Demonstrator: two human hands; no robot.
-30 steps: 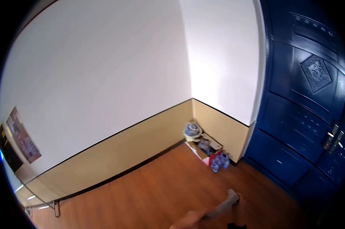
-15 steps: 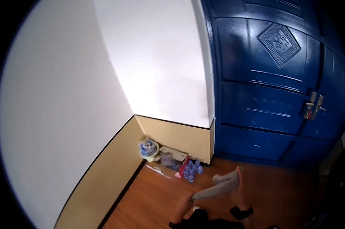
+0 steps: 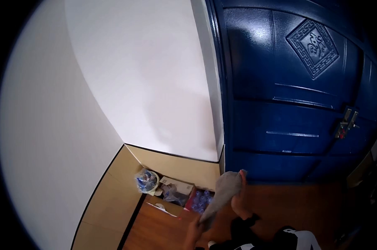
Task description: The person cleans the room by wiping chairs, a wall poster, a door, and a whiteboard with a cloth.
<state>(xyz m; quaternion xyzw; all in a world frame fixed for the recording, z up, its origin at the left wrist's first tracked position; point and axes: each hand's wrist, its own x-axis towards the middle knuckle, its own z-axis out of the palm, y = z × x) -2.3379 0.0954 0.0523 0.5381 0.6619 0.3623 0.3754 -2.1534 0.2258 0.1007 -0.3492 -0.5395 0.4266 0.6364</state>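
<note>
A grey cloth (image 3: pixel 222 192) is stretched at a slant between my two hands, wide at its upper part and narrower toward the bottom. My left hand (image 3: pixel 195 228) grips the lower end, its fingers partly hidden by the cloth. At the upper right edge, my right hand (image 3: pixel 239 195) is closed on the cloth, with a dark band around the wrist. The cloth hangs in the air in front of the wall corner and covers part of the bottles behind it.
An open cardboard box (image 3: pixel 178 187) with plastic bags stands by the wall. Left of it is a bin (image 3: pixel 151 182) holding bagged items; right of it are several clear bottles (image 3: pixel 199 201). A blue door (image 3: pixel 280 112) with metal handles (image 3: pixel 347 123) stands beyond the wooden floor (image 3: pixel 288 208).
My hands have raised the cloth, and it now shows broader near the right hand. The view has shifted, and my legs show more at the bottom.
</note>
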